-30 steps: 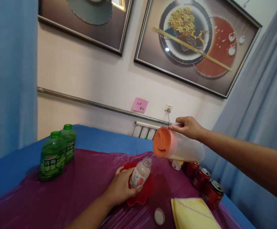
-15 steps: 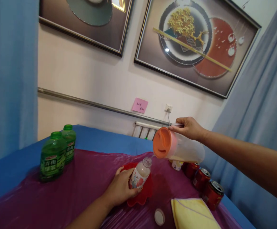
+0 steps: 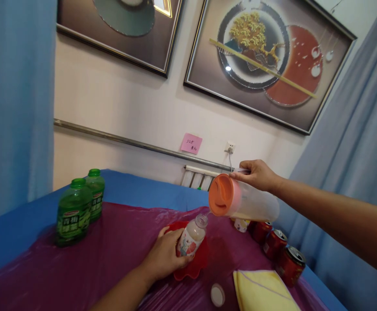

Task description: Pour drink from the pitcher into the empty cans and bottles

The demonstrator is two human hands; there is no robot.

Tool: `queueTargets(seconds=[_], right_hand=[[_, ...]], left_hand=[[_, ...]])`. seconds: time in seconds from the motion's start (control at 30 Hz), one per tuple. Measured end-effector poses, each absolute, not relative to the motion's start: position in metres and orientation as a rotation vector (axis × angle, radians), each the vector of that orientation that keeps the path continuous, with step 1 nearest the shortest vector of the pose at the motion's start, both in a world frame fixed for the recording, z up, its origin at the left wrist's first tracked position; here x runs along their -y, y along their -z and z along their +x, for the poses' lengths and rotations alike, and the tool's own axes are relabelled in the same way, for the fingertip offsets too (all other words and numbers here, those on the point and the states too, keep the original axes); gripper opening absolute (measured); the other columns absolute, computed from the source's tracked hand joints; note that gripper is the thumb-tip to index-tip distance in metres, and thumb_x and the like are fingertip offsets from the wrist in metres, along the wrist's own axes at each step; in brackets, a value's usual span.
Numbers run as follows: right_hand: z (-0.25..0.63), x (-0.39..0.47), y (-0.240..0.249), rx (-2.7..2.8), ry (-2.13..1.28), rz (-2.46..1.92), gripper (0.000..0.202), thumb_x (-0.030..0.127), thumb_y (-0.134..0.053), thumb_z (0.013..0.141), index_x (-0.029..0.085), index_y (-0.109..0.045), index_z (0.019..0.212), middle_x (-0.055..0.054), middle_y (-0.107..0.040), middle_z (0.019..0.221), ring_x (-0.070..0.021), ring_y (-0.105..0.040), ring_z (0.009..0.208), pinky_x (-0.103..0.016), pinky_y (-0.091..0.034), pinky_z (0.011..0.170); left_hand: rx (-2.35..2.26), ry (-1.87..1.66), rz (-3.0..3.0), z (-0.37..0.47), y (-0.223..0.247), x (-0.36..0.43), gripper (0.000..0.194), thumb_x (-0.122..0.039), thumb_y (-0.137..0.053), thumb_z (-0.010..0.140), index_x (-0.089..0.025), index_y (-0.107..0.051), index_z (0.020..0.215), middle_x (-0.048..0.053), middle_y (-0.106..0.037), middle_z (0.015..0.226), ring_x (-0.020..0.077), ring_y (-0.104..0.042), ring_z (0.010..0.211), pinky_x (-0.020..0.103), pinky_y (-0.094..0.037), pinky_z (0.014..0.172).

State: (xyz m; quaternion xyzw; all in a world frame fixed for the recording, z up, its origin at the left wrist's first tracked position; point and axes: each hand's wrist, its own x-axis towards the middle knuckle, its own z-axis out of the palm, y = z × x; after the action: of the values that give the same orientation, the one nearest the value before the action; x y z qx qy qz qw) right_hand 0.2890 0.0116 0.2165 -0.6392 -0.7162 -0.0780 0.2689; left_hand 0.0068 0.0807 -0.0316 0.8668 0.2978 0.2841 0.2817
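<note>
My left hand (image 3: 167, 255) is wrapped round a small clear bottle (image 3: 191, 236) with a flowered label, tilted to the right above a red scalloped dish (image 3: 200, 259). The bottle's mouth is uncapped. Gripping the handle of a clear pitcher (image 3: 255, 202) is my right hand (image 3: 256, 173). The pitcher lies tipped nearly on its side, its orange lid (image 3: 221, 195) just above and right of the bottle's mouth. Pale liquid rests along its lower side, and a thin stream seems to run between lid and bottle. A white cap (image 3: 217, 295) lies on the purple sheet.
Two green bottles (image 3: 74, 214) stand at the left on the purple plastic sheet (image 3: 123, 246). At the right are several red cans (image 3: 291, 264), a patterned white cup (image 3: 241, 224) and a folded yellow cloth (image 3: 264, 290). A blue surface (image 3: 143, 188) borders the sheet.
Both hands, the bottle and the pitcher hold nearly the same pose. The whole view has shifted very slightly.
</note>
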Motion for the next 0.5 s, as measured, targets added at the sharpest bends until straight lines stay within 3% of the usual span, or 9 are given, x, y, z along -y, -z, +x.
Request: queueTargets(seconds=[0.5], right_hand=[[0.2815,-0.0086,-0.2202,1.932,0.194,-1.729,0.069,0.087,-0.060,0.071,0.024,-0.035,0.057,0.005,-0.031,0.056,-0.0113,-0.027,0.056,-0.028,-0.023,0.051]], left_hand=[[-0.808,-0.758,2.319,0.0067,0.0301,-0.0805,0.043,-0.037,-0.081,0.068,-0.029,-0.070,0.110,0.001,-0.078,0.109,0.0308,-0.068,0.106,0.055,-0.022,0.119]])
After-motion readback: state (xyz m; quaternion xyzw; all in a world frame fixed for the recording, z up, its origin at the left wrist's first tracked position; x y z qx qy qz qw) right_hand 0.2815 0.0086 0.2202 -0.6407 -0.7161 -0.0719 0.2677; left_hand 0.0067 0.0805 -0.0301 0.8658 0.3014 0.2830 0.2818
